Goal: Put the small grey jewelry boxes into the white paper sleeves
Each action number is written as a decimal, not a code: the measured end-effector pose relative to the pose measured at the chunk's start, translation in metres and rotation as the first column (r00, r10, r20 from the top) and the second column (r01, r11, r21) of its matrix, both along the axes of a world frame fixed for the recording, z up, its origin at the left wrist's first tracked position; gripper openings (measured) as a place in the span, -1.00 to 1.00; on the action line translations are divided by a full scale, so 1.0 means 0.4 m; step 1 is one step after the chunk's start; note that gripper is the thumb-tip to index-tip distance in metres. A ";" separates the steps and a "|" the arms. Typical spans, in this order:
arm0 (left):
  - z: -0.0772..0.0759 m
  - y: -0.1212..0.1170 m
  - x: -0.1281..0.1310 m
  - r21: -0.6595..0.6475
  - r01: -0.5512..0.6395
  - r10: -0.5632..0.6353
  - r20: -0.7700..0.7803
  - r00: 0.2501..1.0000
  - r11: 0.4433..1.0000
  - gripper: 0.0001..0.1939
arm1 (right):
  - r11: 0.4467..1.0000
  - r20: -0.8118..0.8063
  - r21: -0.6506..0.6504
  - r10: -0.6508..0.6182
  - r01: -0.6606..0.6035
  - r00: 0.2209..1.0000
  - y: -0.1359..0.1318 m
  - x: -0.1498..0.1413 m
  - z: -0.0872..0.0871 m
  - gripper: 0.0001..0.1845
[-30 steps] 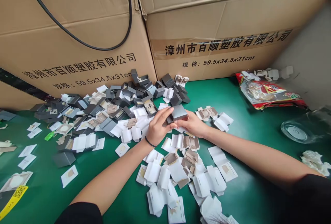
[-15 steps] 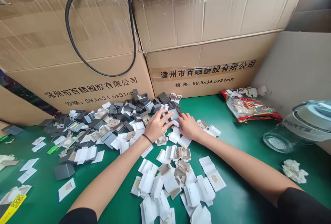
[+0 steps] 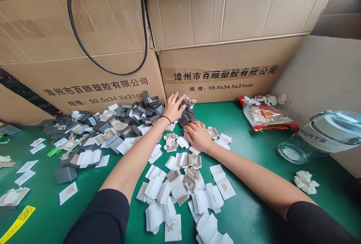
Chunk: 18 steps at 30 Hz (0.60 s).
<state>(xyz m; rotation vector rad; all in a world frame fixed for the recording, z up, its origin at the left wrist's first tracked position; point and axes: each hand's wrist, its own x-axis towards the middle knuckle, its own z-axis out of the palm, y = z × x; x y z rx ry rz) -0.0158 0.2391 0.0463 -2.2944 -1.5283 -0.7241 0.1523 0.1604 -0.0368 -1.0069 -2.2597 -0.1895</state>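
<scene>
Boxes, small and dark gray, are lying in a jumble along the back of the green tabletop, and the person I'm watching is holding both arms out toward them. The left hand is lying over the far right end of the heap, fingers standing wide apart, a black band circling its wrist; I can't tell whether anything is sitting under the palm. The right hand is resting lower and nearer, just in front of those boxes, its fingers curving slightly and pointing left beside a white card insert; the palm is facing down, so I can't tell what, if anything, it is holding. More folded inserts are littering the tabletop between the forearms, some showing their gray-brown insides. Farther left, others are mixing with the boxes, around a bright green scrap, and a yellow QR-code strip is lying at the near corner. Over on the right, a red-edged snack packet, a clear lidded bottle and a crumpled white tissue are sitting apart. Two printed cartons are standing behind everything, a black cable looping down in front of the left one.
</scene>
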 end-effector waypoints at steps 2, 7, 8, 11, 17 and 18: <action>-0.002 -0.044 -0.029 0.043 -0.010 0.012 -0.061 0.998 0.999 -0.44 | 1.000 -0.004 0.001 -0.004 0.004 1.000 0.001 0.000 -0.001 -0.61; -0.024 -0.184 -0.109 0.193 -0.177 0.197 -0.089 0.976 0.965 -0.52 | 0.999 -0.046 -0.011 0.034 -0.035 0.998 -0.001 -0.004 0.002 -0.61; -0.029 -0.206 -0.121 0.156 -0.228 0.244 -0.096 0.965 0.961 -0.51 | 0.998 -0.056 -0.012 0.054 -0.055 0.997 -0.001 -0.005 0.001 -0.62; -0.042 -0.248 -0.147 -0.025 -0.288 0.282 -0.136 0.950 0.957 -0.52 | 0.992 -0.078 -0.003 0.123 -0.124 0.989 0.004 -0.007 -0.006 -0.64; -0.040 -0.260 -0.172 -0.217 -0.200 0.231 0.131 0.964 0.956 -0.46 | 0.969 -0.232 0.116 0.239 -0.217 0.943 0.015 0.005 -0.011 -0.72; -0.038 -0.258 -0.173 -0.241 -0.188 0.239 0.207 0.949 0.952 -0.47 | 0.965 -0.271 0.135 0.253 -0.224 0.929 0.015 0.007 -0.008 -0.72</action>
